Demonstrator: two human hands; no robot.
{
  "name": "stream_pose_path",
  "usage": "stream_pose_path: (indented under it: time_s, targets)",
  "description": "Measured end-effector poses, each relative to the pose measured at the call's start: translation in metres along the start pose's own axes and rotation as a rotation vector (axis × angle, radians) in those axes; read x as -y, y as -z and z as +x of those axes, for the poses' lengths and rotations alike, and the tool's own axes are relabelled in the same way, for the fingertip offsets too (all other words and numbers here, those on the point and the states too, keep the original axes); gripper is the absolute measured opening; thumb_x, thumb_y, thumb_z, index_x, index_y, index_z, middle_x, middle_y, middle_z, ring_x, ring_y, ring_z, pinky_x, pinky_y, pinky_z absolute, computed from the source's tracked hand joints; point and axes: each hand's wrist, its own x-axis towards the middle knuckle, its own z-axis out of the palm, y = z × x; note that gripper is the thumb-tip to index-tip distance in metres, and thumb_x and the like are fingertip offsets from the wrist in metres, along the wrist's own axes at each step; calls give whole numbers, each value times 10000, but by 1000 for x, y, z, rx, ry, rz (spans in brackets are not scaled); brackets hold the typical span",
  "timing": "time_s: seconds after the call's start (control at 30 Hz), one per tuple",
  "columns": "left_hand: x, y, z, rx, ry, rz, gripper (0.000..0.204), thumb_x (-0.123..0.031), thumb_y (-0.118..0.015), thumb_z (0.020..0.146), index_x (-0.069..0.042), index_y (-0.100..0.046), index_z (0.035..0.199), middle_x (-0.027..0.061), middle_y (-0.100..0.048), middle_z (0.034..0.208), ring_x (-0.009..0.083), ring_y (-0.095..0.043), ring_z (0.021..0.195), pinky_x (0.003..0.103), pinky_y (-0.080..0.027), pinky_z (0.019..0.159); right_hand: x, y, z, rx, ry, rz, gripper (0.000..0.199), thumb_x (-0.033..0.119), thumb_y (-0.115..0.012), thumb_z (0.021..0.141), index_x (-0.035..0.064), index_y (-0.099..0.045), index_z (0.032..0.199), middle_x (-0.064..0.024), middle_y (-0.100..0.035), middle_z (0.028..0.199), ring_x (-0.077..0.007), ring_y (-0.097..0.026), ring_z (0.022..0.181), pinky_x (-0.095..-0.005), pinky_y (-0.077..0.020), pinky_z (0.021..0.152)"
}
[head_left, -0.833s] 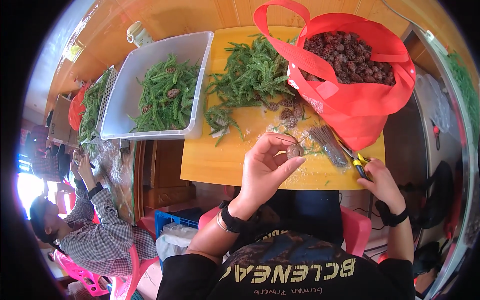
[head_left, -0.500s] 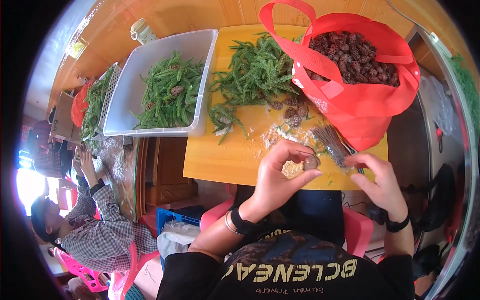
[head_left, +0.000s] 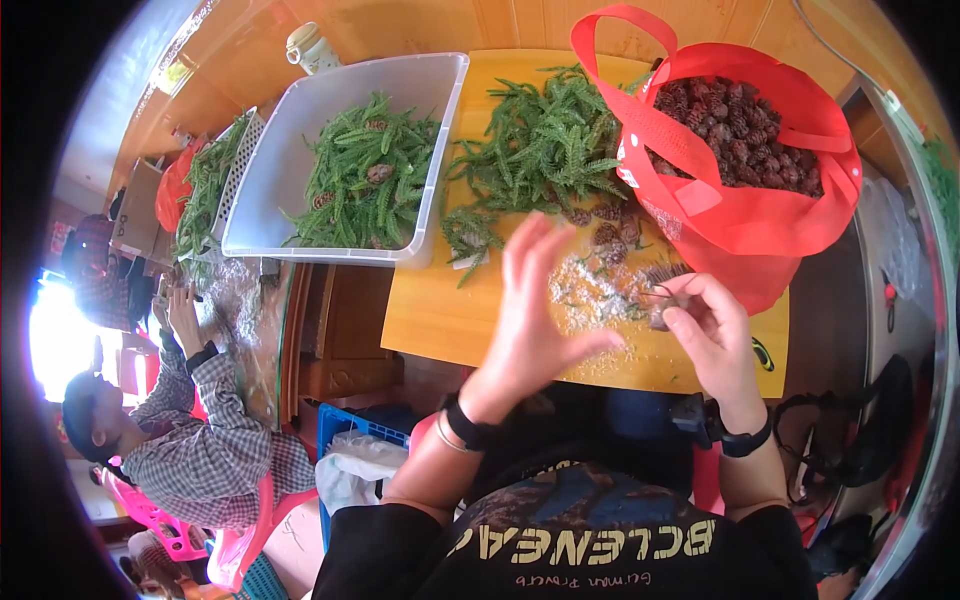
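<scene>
My right hand [head_left: 712, 335] pinches a small brown pine cone [head_left: 658, 317] with a thin dark wire at it, over the yellow table [head_left: 450, 325]. Left of it, my left hand [head_left: 535, 310] is open and holds nothing, its fingers spread toward the green sprigs. Artificial green fir sprigs [head_left: 545, 140] lie heaped at the back of the table. Several loose pine cones [head_left: 608, 235] rest in front of that heap, beside scattered pale crumbs [head_left: 590, 295]. A bundle of dark wires [head_left: 668, 272] shows partly behind my right hand.
A red fabric bag [head_left: 745, 240] full of pine cones [head_left: 735, 130] stands at the back right. On the left, a clear plastic bin [head_left: 240, 215] holds sprigs with cones. A yellow-and-black tool [head_left: 763, 354] lies by the right edge. Another person [head_left: 220, 440] sits far left.
The pine cone has passed from my left hand to my right. My left hand has opened and risen leftward; my right hand has moved left and closed. The whole view has shifted slightly.
</scene>
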Motion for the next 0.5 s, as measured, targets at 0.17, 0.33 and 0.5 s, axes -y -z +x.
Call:
stream_pose_path:
  time_s: [0.17,0.33,0.5]
  targets:
    - [60,30,14,-82,173,475,631,-60,-610,744,-36,-318,1302,259,-233,1361,340,-575,899,375,-506,672,-6,18,-10,-1,-51,53,144,9,-501,851,-30,-486,989,-81,-555,969,-88,-528,847,-231,-436,771]
    - [84,39,22,9,238,800,550,2,-581,691,-81,-423,1211,209,-450,1174,352,-590,744,405,-494,608,-5,20,-15,31,-86,-16,126,24,-494,858,-16,-479,976,-84,-564,947,-77,-520,815,-227,-433,738]
    - [76,39,26,-40,291,752,438,47,-536,684,-76,-529,1105,152,-526,997,358,-559,795,389,-471,684,-5,18,-18,3,-102,-4,138,89,-463,883,0,-458,989,-67,-566,895,-71,-508,787,-219,-421,725]
